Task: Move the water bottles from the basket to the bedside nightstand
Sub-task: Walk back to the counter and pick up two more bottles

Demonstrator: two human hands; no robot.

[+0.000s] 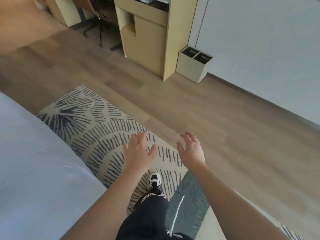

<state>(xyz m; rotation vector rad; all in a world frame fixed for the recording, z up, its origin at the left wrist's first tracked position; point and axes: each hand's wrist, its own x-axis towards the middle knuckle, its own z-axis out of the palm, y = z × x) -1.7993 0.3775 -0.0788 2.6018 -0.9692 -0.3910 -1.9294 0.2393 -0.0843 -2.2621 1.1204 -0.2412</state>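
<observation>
My left hand point(138, 151) and my right hand point(191, 149) are held out in front of me above the patterned rug, both with fingers spread and nothing in them. No water bottle, basket or nightstand shows in this view. My leg in dark trousers and a black-and-white shoe point(155, 182) stands on the rug below the hands.
A white bed point(34, 170) fills the lower left. The cream rug with dark stripes point(97, 129) lies on the wooden floor point(190, 104). A light wooden cabinet point(147, 37) stands ahead, a two-part beige bin point(192, 66) beside it against the white wall. An office chair base point(98, 30) is at top.
</observation>
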